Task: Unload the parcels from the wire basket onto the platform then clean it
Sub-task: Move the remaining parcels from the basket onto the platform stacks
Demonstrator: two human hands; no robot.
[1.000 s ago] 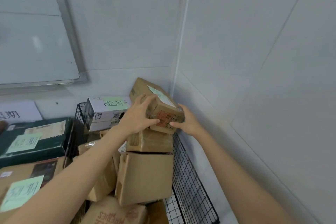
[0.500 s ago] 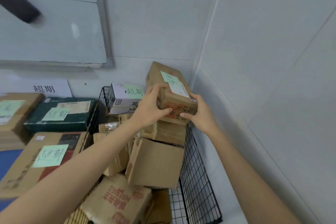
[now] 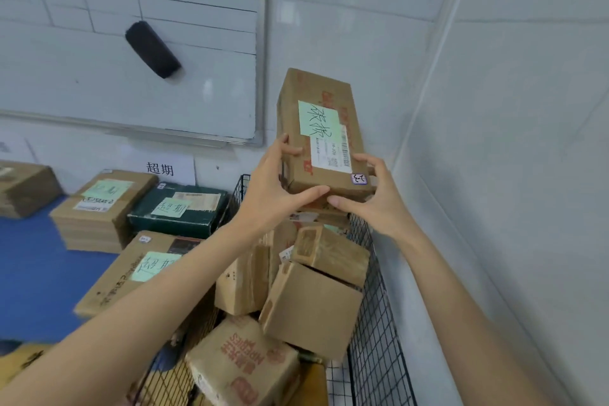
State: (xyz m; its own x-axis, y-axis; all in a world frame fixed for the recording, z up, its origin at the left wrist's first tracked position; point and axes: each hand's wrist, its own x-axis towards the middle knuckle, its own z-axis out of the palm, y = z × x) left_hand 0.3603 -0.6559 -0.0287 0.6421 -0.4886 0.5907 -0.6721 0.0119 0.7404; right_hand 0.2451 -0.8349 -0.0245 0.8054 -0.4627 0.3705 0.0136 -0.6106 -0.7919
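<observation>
- Two hands are curled round one brown parcel (image 3: 324,145) in the middle of the frame: my left hand (image 3: 273,194) grips its left side, my right hand (image 3: 379,204) its right corner.
- Both thumbs press the near end, tips close together.
- I see that parcel above the wire basket (image 3: 375,339), lower middle, over a pile of more parcels (image 3: 309,306).
- At the left, the blue platform (image 3: 33,270) carries boxes with green notes (image 3: 105,208).
</observation>
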